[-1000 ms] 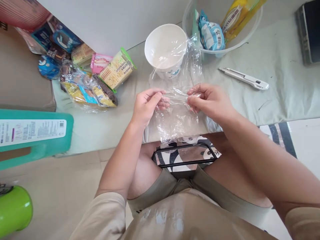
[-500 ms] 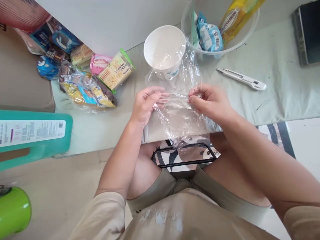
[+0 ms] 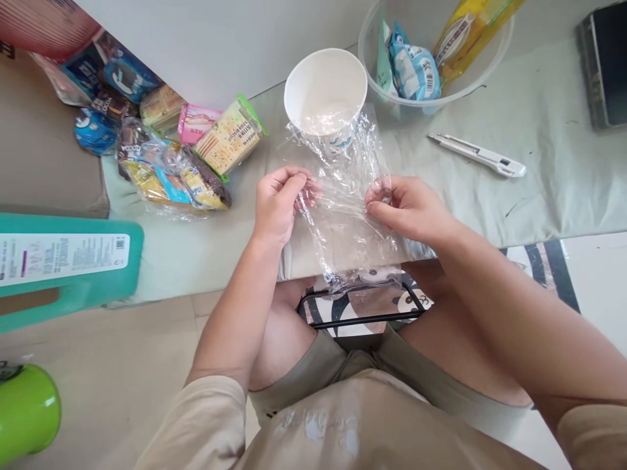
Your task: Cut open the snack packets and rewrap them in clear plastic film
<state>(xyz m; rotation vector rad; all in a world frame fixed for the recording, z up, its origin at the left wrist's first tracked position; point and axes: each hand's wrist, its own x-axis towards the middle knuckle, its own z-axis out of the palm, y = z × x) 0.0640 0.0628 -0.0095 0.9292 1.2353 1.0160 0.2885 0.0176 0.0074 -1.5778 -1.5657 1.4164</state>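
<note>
Head view: holding a clear plastic bag [image 3: 349,225] between two hands.
Pinched at the left side between thumb and fingertips of the left hand [image 3: 277,201], at the right between thumb and forefinger of the right hand [image 3: 414,209]; lying directly between both sets of fingers, about equally near to each. Running lengthwise near to far, crosswise to the line joining the hands, from the paper bowl [image 3: 306,85] to past the near edge of the table [image 3: 245,228]. Overlapping the bowl in view; impossible to tell whether touching.
</note>
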